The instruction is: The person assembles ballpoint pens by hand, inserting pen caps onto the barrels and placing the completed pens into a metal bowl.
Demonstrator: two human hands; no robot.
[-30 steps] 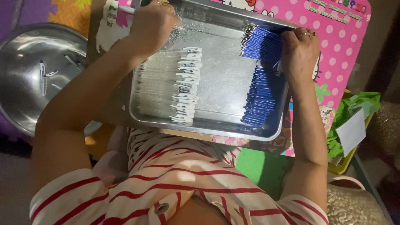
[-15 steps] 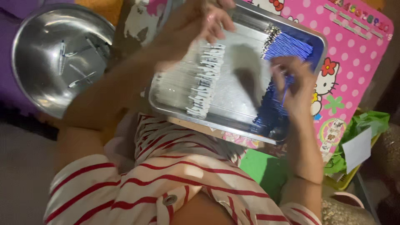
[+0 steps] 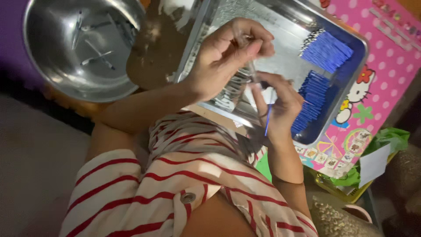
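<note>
My left hand (image 3: 228,57) is raised over the metal tray (image 3: 360,40) and pinches a thin clear tube (image 3: 251,66) between its fingertips. Just below it, my right hand (image 3: 280,105) grips a thin blue stick (image 3: 267,120), whose upper end meets the tube. The two hands touch at the fingertips. In the tray, a row of clear tubes (image 3: 228,91) lies partly hidden under my hands. Two piles of blue sticks (image 3: 325,50) lie at the tray's right side.
A round steel bowl (image 3: 52,66) with several small metal pieces stands at the upper left. The tray rests on a pink dotted board (image 3: 388,74). A green bag (image 3: 388,138) and a white paper slip (image 3: 372,164) lie at the right. My red-striped shirt fills the foreground.
My left hand left the clear tubes with one in it, my right hand took a blue stick from the pile, and both met above the tray. The view swung left.
</note>
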